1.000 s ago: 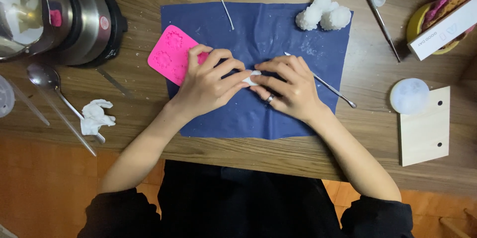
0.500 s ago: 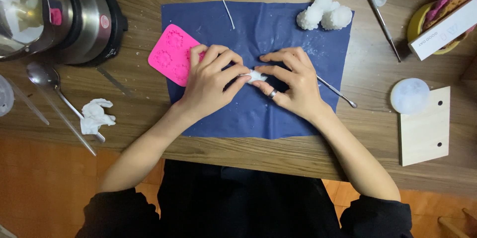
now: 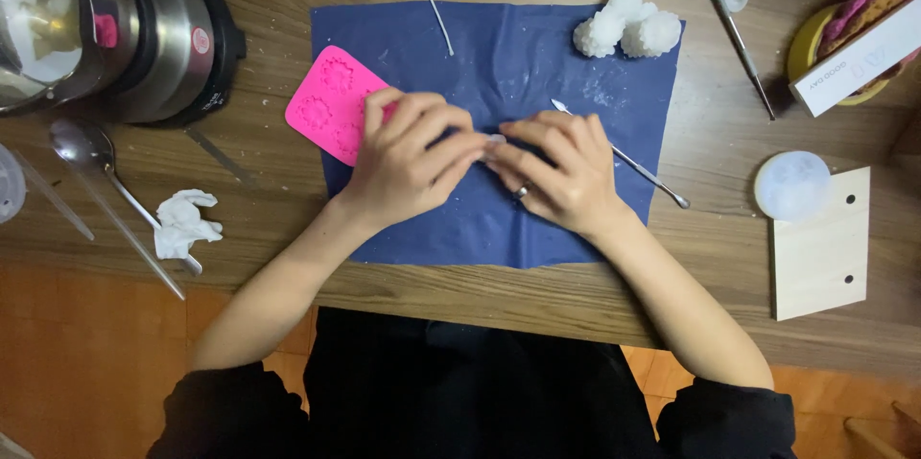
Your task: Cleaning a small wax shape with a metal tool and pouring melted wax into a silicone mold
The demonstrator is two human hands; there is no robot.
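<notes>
A small white waxy piece (image 3: 493, 140) is pinched between the fingertips of the left hand (image 3: 408, 166) and the right hand (image 3: 558, 171), both nearly closed, above the centre of the dark blue rectangular cloth mat (image 3: 499, 66). For clean shaping, light, even pressure over the mat seems advisable. A pink silicone flower mould (image 3: 326, 104) overlaps the mat's left edge; a thin metal sculpting tool (image 3: 643, 174) lies across its right side.

A steel pot (image 3: 115, 32) stands far left on the tabletop (image 3: 240, 229), a spoon (image 3: 91, 157) and crumpled tissue (image 3: 185, 221) before it; a wooden board (image 3: 825, 248) lies right.
</notes>
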